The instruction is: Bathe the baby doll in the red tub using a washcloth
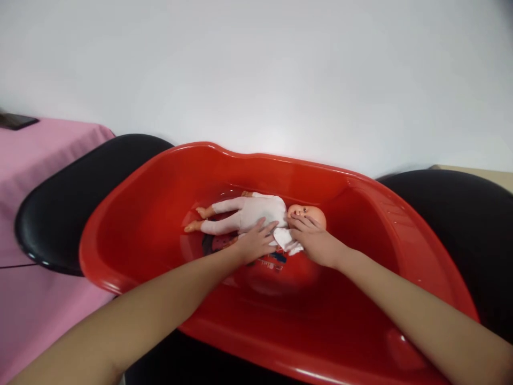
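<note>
So the doll [254, 211] is already lying in the red tub [132, 235] mid-frame, white outfit [266, 207] still on, left hand [256, 240] grip loose, fingers apart on its torso, but can't tell if the right hand [316, 239] over its chin is clamped.

I have the left arm [160, 299] and right arm [401, 299] angled inward, left hand [256, 240] back-up, fingers spread, right hand [318, 243] with fingers slightly bent.

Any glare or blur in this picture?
Head view: white glints on the near rim of the red tub; head view, behind it: a soft glow on the white wall; head view, far left: the dark object looks blurred, the doll clearer.
</note>
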The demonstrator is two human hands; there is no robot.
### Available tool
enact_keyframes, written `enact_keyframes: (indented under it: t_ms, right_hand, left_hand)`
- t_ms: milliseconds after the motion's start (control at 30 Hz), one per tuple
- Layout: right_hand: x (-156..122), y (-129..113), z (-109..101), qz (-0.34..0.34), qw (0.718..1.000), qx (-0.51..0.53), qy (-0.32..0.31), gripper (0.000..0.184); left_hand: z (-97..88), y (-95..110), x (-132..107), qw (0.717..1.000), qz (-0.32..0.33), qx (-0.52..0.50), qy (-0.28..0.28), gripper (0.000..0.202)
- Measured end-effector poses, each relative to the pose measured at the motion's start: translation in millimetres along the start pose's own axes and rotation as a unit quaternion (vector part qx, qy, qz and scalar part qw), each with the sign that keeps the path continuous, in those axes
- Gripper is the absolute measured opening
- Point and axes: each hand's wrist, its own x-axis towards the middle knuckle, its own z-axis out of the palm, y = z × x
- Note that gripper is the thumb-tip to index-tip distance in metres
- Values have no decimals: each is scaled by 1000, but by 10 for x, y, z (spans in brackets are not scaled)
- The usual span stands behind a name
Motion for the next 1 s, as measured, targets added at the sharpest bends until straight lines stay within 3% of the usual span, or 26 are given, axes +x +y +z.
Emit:
enact_keyframes:
  t_ms: [100,267,500,633,767,867,1000]
  right_hand:
    - [5,-7,8,5,1000,4,7,58]
    - [0,-18,-45,11,1000,16,-11,64]
    - [-11,-9,-132,33,999,26,-8,53]
    - [8,31,-83,27,998,36,38,49]
    - [35,16,-130,26,990,67,122,55]
    - [43,-70,-272,68,975,119,174,52]
    - [79,-180,-429,150,953,183,188,48]
  left_hand:
    - [3,-48,-24,1000,7,-2,-17,56]
    - [93,-174,-58,999,31,-17,9,57]
    - [173,-352,-25,998,-49,2,27,54]
    - [6,-427,-38,990,-129,41,39,62]
    - [-216,-533,-61,977,-199,38,60,62]
    - [-342,-655,-43,967,-240,12,81,59]
    - [-510,-845,43,963,-261,-14,71,58]
